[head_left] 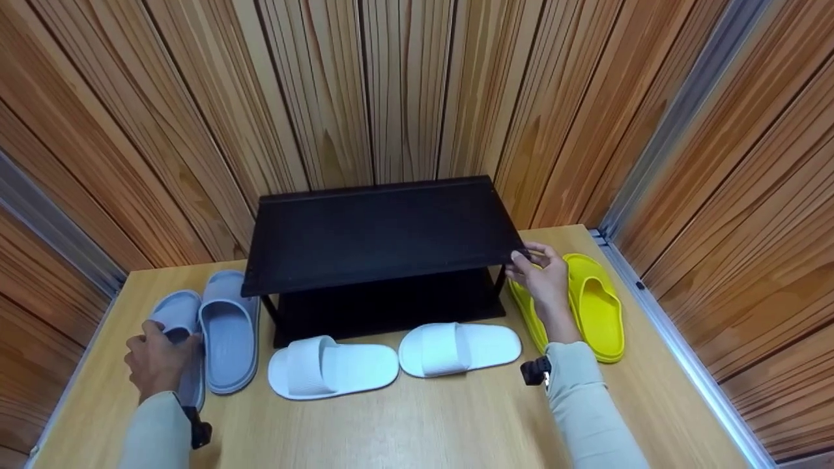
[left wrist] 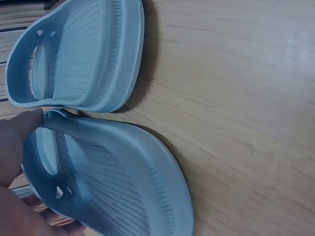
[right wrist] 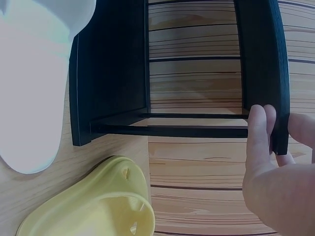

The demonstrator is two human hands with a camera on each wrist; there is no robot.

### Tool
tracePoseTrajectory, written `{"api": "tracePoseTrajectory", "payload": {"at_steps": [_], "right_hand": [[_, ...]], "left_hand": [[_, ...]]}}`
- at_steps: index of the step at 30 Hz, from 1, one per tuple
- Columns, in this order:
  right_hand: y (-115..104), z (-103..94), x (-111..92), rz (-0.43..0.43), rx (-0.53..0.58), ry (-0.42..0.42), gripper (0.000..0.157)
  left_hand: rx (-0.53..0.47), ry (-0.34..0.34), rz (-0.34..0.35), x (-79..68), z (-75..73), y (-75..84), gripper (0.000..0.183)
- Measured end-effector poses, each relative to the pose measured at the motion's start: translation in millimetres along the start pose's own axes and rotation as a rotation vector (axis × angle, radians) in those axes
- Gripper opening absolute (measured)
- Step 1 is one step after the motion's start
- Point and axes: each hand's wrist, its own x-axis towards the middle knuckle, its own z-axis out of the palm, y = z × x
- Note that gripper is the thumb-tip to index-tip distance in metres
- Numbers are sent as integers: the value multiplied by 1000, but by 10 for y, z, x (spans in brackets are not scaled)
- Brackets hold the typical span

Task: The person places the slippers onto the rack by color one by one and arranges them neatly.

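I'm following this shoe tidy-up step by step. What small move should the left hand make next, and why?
Probably lift the blue-grey slipper: the left hand already grips its strap, while the right hand steadies the black rack, whose shelves look empty.

In the left-wrist view we see the left hand (left wrist: 15, 162) cut off at the frame edge, its fingers hidden under the gripped blue slipper (left wrist: 106, 182); the right palm (right wrist: 283, 191) is likewise cropped.
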Motion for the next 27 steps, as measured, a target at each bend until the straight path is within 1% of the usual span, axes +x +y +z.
{"api": "tracePoseTrajectory", "payload": {"at_steps": [3,8,13,17,24,27], "right_hand": [[7,-3,3,8,13,-4,36],[-19,-10,4,25,43,-8,37],[-30,-24,-1,53,48,-13,35],[-32,-42,-7,81,60,-9,33],[-43,-49,-1,57,65,-30,38],[-58,-40,-1,66,60,-33,39]], "left_hand": [[-1,-2,2,-13,-23,0,88],[-1,40,13,-53,-66,21,83],[-15,70,15,-104,-160,31,81],[-17,96,34,-125,-229,75,79],[4,128,70,-171,-295,156,78],[13,142,88,-199,-327,179,79]]}}
